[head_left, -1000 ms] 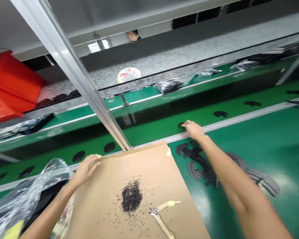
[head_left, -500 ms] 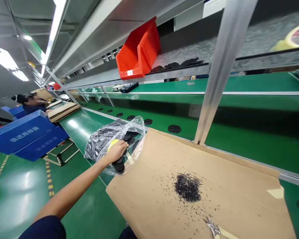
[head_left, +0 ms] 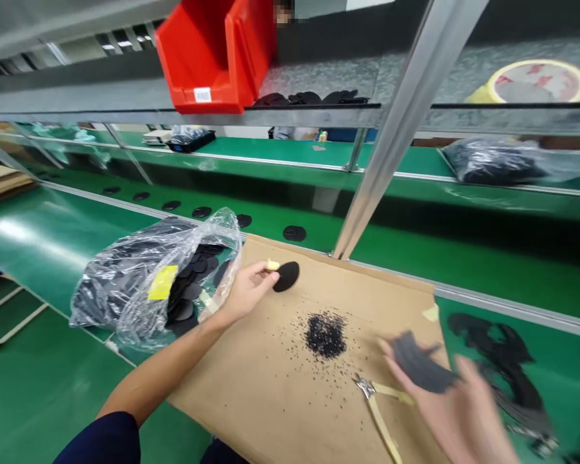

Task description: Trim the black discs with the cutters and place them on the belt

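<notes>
My left hand (head_left: pixel 249 290) pinches a thin black disc (head_left: pixel 287 276) by its edge above the cardboard sheet (head_left: pixel 251 386); something pale yellow covers one fingertip. Left of it lies a clear plastic bag (head_left: pixel 120 277) with many black discs and a yellow label. Smeared by motion, my right hand (head_left: pixel 444 399) grips a dark grey curved piece (head_left: pixel 420 364) over the cardboard's right side. Between the hands is a pile of small black bits (head_left: pixel 326 335). A pair of nippers (head_left: pixel 367 386) with pale yellow handles lies near my right hand, jaws toward the pile.
Black parts (head_left: pixel 507 361) lie in a heap on the green bench at the right. Black discs (head_left: pixel 294 233) are spaced along the green strip behind the rail. A metal post (head_left: pixel 386 135) rises behind the cardboard. Overhead, a shelf carries a red bin (head_left: pixel 210 96) and a tape roll (head_left: pixel 541 80).
The view has swung right. My left hand has come out of the plastic bag and now holds a black disc over the cardboard. My right hand has come into view with a dark piece.
</notes>
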`<state>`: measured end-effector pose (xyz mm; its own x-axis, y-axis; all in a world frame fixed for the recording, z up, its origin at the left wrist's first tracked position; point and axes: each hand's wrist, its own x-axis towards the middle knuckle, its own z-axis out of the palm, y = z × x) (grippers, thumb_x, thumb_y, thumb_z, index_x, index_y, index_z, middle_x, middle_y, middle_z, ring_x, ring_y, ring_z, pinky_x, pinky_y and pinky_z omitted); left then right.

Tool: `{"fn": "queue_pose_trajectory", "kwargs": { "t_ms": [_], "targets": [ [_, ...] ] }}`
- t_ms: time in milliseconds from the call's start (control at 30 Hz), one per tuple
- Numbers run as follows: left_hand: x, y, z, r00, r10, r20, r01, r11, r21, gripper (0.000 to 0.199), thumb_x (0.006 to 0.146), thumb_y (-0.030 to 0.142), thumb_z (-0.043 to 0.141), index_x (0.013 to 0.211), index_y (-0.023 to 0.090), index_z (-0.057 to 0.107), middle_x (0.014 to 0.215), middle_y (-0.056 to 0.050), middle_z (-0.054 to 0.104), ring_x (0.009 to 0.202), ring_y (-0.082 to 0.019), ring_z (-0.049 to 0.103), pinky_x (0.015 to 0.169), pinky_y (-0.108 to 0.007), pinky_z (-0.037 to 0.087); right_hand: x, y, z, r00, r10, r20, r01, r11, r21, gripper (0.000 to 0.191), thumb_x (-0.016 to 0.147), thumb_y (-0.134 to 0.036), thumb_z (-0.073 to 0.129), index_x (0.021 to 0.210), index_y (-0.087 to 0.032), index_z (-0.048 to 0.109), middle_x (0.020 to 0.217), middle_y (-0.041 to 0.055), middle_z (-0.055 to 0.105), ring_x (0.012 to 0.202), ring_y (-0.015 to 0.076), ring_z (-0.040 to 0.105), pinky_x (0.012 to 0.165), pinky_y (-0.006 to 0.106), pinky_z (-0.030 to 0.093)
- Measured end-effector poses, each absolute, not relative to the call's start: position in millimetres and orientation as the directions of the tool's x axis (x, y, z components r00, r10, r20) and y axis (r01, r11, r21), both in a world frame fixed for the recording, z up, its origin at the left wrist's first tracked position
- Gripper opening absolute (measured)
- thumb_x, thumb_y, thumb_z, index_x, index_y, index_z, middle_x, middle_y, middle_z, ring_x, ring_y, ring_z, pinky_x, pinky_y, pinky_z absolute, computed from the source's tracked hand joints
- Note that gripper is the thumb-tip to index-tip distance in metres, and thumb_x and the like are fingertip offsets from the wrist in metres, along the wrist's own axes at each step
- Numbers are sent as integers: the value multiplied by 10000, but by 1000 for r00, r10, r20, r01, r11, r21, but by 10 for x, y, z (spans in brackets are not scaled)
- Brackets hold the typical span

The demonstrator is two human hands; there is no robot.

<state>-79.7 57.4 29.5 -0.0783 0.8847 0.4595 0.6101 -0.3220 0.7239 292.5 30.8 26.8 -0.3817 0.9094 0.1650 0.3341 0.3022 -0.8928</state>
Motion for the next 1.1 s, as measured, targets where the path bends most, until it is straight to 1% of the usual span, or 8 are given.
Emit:
{"fn": "queue_pose_trajectory", "kwargs": {
  "t_ms": [33, 100, 167, 300, 500, 633, 900, 1100],
  "targets": [
    [-572, 566, 267, -37, 888, 458, 547, -365, 753, 260, 988, 323, 524, 1043, 136, 696, 923, -61, 743, 820, -163, 702, 749, -261, 576, 2743, 268, 290, -357, 934, 12, 203, 90, -975, 425, 1023, -487, 358, 1306, -229, 541, 1323, 187, 635, 1066, 338, 715, 825, 520, 624],
    [-194, 518, 228, 55, 897, 439, 408, -421, 810, 281, 1007, 317, 501, 1073, 131, 699, 981, -86, 749, 846, -166, 719, 756, -258, 591, 2416, 229, 331, -369, 900, -233, 72, -222, -972, 405, 933, -497, 586, 1218, -211, 548, 1238, 157, 661, 963, 307, 744, 756, 445, 634],
    [40, 441, 205, 156, 899, 410, 294, -439, 849, 275, 1012, 295, 498, 1101, 132, 701, 993, -101, 741, 832, -165, 715, 728, -252, 591, 2198, 224, 340, -429, 840, -331, 73, -333, -940, 465, 827, -501, 732, 1132, -185, 580, 1075, 116, 689, 879, 271, 747, 635, 338, 611],
    [131, 291, 171, 262, 848, 460, 311, -526, 792, 257, 1005, 230, 500, 1146, 142, 696, 955, -109, 709, 844, -179, 671, 728, -276, 565, 2086, 230, 263, -474, 788, -394, 115, -388, -915, 510, 741, -521, 803, 1030, -144, 615, 836, 55, 671, 725, 222, 726, 485, 252, 524],
    [-12, 187, 175, 326, 714, 619, 426, -696, 578, 263, 978, 141, 528, 1193, 175, 676, 866, -79, 702, 813, -177, 663, 721, -294, 557, 2101, 220, 184, -515, 740, -432, 107, -445, -889, 531, 692, -444, 862, 1064, -188, 584, 759, -26, 635, 544, 127, 645, 396, 199, 426],
    [-90, 170, 198, 359, 705, 612, 278, -707, 650, 239, 945, 53, 511, 1053, 173, 687, 975, -93, 732, 890, -155, 712, 753, -252, 593, 2125, 230, 193, -539, 720, -436, 70, -478, -876, 527, 656, -440, 885, 1039, -181, 633, 711, -41, 622, 504, 82, 556, 405, 190, 419],
    [-172, 112, 211, 279, 767, 578, 132, -627, 768, 239, 865, -20, 519, 796, 166, 651, 893, -50, 731, 837, -128, 712, 807, -275, 621, 2187, 234, 106, -603, 668, -436, 48, -516, -856, 457, 650, -483, 876, 885, -126, 714, 645, -25, 624, 418, 26, 382, 343, 172, 289],
    [-89, 132, 102, 387, 728, 566, 159, -657, 737, 255, 887, -10, 513, 751, 164, 641, 880, -61, 753, 848, -136, 724, 826, -272, 625, 2112, 193, 152, -708, 579, -405, 61, -521, -851, 465, 628, -517, 879, 802, -123, 702, 585, -30, 603, 421, 50, 434, 363, 185, 339]
  ]
}}
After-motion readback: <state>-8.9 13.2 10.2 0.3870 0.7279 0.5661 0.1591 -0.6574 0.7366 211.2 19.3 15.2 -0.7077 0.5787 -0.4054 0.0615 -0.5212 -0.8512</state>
